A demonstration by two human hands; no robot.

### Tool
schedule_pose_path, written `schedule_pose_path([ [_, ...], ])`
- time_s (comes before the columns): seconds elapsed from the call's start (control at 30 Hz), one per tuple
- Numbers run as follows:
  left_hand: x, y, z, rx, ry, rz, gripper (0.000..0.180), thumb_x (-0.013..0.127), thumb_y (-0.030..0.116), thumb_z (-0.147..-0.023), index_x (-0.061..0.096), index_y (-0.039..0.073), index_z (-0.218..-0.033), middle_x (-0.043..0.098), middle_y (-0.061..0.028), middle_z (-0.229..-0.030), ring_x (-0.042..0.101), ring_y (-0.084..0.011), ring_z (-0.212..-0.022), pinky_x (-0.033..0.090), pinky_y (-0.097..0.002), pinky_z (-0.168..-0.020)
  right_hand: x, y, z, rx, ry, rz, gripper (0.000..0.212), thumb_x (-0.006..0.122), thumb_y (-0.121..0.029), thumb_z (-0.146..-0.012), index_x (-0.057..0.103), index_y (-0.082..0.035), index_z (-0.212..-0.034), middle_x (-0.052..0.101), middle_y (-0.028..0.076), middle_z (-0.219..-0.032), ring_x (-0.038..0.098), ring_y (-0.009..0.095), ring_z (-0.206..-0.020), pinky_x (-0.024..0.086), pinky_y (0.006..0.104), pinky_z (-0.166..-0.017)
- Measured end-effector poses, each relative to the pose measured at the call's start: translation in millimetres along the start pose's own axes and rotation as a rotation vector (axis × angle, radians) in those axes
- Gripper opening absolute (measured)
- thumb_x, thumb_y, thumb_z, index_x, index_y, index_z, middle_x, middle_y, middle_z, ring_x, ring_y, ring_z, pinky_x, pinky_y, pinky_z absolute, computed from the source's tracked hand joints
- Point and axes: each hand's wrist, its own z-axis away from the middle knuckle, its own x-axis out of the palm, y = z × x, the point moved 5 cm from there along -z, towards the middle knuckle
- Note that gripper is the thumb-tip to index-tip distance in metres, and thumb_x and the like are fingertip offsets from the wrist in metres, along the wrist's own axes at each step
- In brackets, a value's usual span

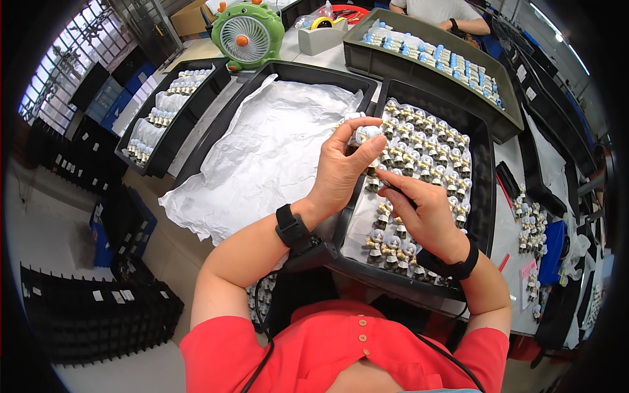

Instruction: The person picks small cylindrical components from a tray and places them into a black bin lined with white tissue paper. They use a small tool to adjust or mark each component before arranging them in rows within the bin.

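Between the thumb and fingers of my left hand (339, 167) is a small figurine (364, 135) with a pale grey-blue head, held above the inner edge of the black tray (483, 157). My right hand (426, 213) is closed around a thin dark tool (395, 189), whose kind I cannot make out. Its tip points at the figurine's lower part; whether they touch is hidden by my fingers. Below both hands, rows of similar figurines (409, 160) stand in the tray, with pale heads and dark bases.
Left of it lies a black tray lined with crumpled white paper (282, 124). Farther off are a green frog-shaped fan (247, 36), a tape dispenser (322, 36) and an olive bin (426, 65) of blue-and-white pieces. A person (445, 10) sits behind the bin. More figurines (531, 226) stand at right.
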Motion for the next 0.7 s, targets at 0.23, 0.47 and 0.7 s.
schedule_pose_path([
  [0.23, -2.4, -4.0, -0.1, 0.071, 0.017, -0.045, 0.036, 0.065, 0.023, -0.086, 0.054, 0.005, -0.114, 0.052, 0.003, -0.076, 0.051, -0.0036, -0.07, 0.042, -0.0168, -0.061, 2.3, -2.3, 1.6, 0.032, -0.022, 0.023, 0.027, 0.06, -0.002, -0.083, 0.061, -0.002, -0.11, 0.064, 0.016, -0.08, 0.061, 0.021, -0.059, 0.048, 0.029, -0.055],
  [0.47, -1.0, -4.0, 0.3, 0.065, 0.012, -0.061, 0.037, 0.065, 0.027, -0.085, 0.054, 0.005, -0.113, 0.053, 0.0026, -0.073, 0.051, -0.0045, -0.067, 0.042, -0.0174, -0.06, 1.5, -2.3, 0.9, 0.062, -0.023, 0.006, 0.027, 0.06, -0.003, -0.082, 0.061, -0.003, -0.11, 0.064, 0.017, -0.079, 0.061, 0.02, -0.058, 0.048, 0.0291, -0.054],
  [0.7, -0.9, -5.1, -0.4, 0.059, 0.015, -0.06, 0.037, 0.065, 0.027, -0.086, 0.054, 0.005, -0.113, 0.053, 0.0022, -0.073, 0.051, -0.0044, -0.066, 0.041, -0.0175, -0.059, 2.7, -0.6, 2.2, 0.008, 0.019, 0.016, 0.027, 0.06, -0.002, -0.082, 0.062, -0.003, -0.109, 0.064, 0.018, -0.078, 0.061, 0.024, -0.058, 0.048, 0.0305, -0.055],
])
